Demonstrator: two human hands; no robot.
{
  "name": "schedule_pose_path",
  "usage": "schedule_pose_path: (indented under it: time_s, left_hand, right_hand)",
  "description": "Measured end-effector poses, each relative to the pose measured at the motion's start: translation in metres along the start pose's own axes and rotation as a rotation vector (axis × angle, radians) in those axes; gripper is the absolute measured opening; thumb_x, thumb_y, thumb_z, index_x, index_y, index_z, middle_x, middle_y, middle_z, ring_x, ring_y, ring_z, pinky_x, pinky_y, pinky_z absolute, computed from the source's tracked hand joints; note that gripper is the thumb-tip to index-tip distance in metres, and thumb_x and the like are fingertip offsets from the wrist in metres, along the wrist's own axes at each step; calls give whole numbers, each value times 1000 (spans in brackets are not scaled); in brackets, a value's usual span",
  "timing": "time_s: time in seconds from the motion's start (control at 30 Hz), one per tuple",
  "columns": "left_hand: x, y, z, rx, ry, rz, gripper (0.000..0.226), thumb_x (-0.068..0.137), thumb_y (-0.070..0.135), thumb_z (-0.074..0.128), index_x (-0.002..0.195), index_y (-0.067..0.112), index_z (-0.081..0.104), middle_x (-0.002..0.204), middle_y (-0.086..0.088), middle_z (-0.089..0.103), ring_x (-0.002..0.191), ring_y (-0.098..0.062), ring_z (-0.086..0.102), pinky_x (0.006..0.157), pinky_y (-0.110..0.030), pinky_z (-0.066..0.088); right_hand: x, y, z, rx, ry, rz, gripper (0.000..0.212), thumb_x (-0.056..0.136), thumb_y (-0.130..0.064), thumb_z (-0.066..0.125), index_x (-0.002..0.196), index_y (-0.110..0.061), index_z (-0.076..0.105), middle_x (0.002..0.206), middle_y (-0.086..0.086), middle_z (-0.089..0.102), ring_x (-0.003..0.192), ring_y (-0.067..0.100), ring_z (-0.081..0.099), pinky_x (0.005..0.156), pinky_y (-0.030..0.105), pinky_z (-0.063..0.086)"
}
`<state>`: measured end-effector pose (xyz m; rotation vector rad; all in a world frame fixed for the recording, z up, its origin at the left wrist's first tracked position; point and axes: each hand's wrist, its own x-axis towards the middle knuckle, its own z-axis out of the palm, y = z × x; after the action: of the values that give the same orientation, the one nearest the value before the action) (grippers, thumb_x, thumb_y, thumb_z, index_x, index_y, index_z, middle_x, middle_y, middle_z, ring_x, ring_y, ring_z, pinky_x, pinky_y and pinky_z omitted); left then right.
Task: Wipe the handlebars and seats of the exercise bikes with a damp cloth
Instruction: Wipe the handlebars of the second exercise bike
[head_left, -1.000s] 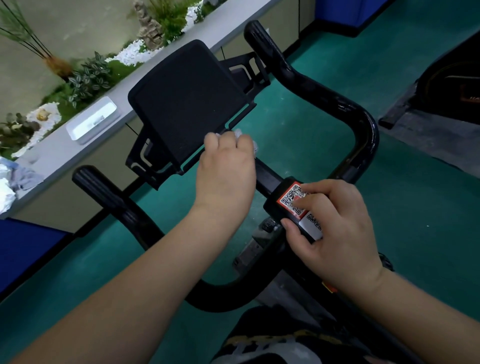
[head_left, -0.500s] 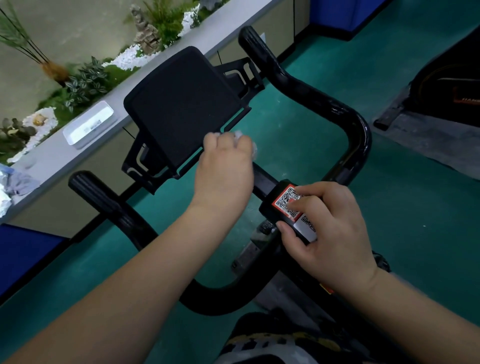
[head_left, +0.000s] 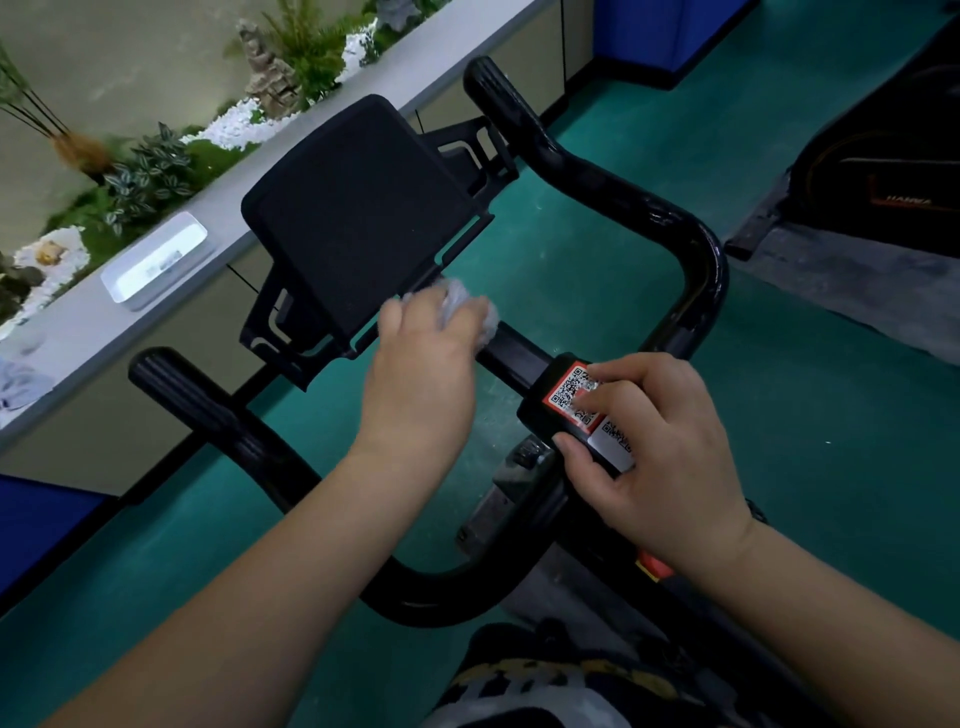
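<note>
A black exercise-bike handlebar (head_left: 696, 244) loops around a black tablet holder (head_left: 358, 213). My left hand (head_left: 421, 374) is closed on a crumpled white cloth (head_left: 467, 306), pressed against the centre bar just below the holder's lower edge. My right hand (head_left: 660, 452) grips the black stem block with QR stickers (head_left: 571, 395), thumb on its near side, fingers over the labels. The left handlebar grip (head_left: 176, 384) juts toward the ledge. No seat is in view.
A grey ledge (head_left: 218, 228) runs along the left with a white tray (head_left: 156, 265), a crumpled cloth (head_left: 21, 384) and a planter of greenery (head_left: 150, 171) behind. Another machine (head_left: 883, 192) stands on a mat at the right. Green floor lies beneath.
My left hand with the cloth has shifted slightly left along the bottom of the holder and looks blurred from motion. My right hand keeps its hold on the stem block.
</note>
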<state>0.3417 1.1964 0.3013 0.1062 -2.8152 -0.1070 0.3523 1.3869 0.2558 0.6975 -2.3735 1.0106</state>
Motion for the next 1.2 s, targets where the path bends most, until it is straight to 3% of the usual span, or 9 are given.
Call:
schedule_pose_path:
  time_s: [0.13, 0.33, 0.5, 0.7, 0.8, 0.9, 1.0, 1.13, 1.2]
  left_hand:
    - [-26, -24, -15, -208, -131, -89, 33, 91, 22, 62, 124, 25, 62, 124, -3, 56, 116, -22, 47, 97, -29, 37]
    - [-19, 11, -50, -527, 159, -218, 44, 74, 24, 80, 101, 22, 45, 109, 4, 39, 85, 6, 35, 81, 3, 30]
    - [-29, 51, -51, -819, 41, -116, 39, 78, 19, 77, 102, 24, 46, 112, 6, 34, 102, 11, 42, 79, 1, 37]
    - [-42, 78, -52, -959, -150, 109, 42, 83, 16, 65, 124, 22, 55, 129, 11, 40, 123, 4, 40, 100, -7, 32]
    - [-41, 84, -59, -1011, -145, 172, 33, 86, 7, 60, 115, 21, 66, 122, 14, 56, 118, 3, 49, 97, -13, 40]
    - [-38, 83, -57, -976, -126, -54, 31, 89, 13, 59, 111, 34, 64, 107, 24, 58, 103, 3, 55, 87, -14, 45]
    - [-37, 79, -34, -503, -128, -52, 34, 88, 41, 57, 121, 33, 55, 116, 20, 53, 113, -5, 45, 100, -29, 40]
    - [-44, 94, -6, -291, -191, -55, 60, 85, 58, 44, 131, 20, 48, 127, 7, 44, 122, -16, 36, 105, -33, 32]
    - [-47, 103, 2, -282, -169, -106, 57, 87, 52, 41, 131, 16, 47, 130, 5, 41, 125, -17, 34, 107, -34, 32]
  right_hand:
    - [4, 0, -5, 17, -76, 30, 27, 73, -27, 73, 86, -4, 67, 103, 10, 59, 93, 24, 52, 85, 31, 41]
    - [14, -42, -35, 172, -29, 223, 18, 85, -26, 58, 95, -16, 69, 104, -5, 59, 100, 7, 55, 89, 14, 39]
    - [30, -71, -43, 744, -124, 633, 45, 92, -44, 44, 133, -28, 53, 128, -15, 60, 117, -5, 54, 98, 17, 44]
    - [41, -56, -69, 929, -36, 810, 42, 81, -53, 44, 117, -37, 57, 110, -7, 69, 98, 11, 68, 74, 30, 55]
    - [48, -32, -78, 957, -17, 856, 26, 87, -27, 61, 113, -23, 59, 101, 5, 70, 88, 20, 69, 71, 32, 54]
    - [58, -2, -95, 821, 123, 829, 24, 90, -8, 58, 108, -24, 58, 94, 4, 68, 69, 16, 67, 55, 29, 54]
    - [61, 36, -111, 473, 221, 706, 32, 88, -10, 56, 102, -38, 58, 91, 4, 64, 46, 16, 54, 39, 25, 43]
    - [58, 57, -93, 103, -72, 251, 47, 76, -7, 59, 114, -34, 60, 110, -1, 54, 95, 8, 53, 85, 16, 44]
    - [50, 59, -64, 56, -289, 68, 47, 76, -13, 61, 121, -25, 60, 115, 0, 51, 102, 16, 49, 91, 26, 43]
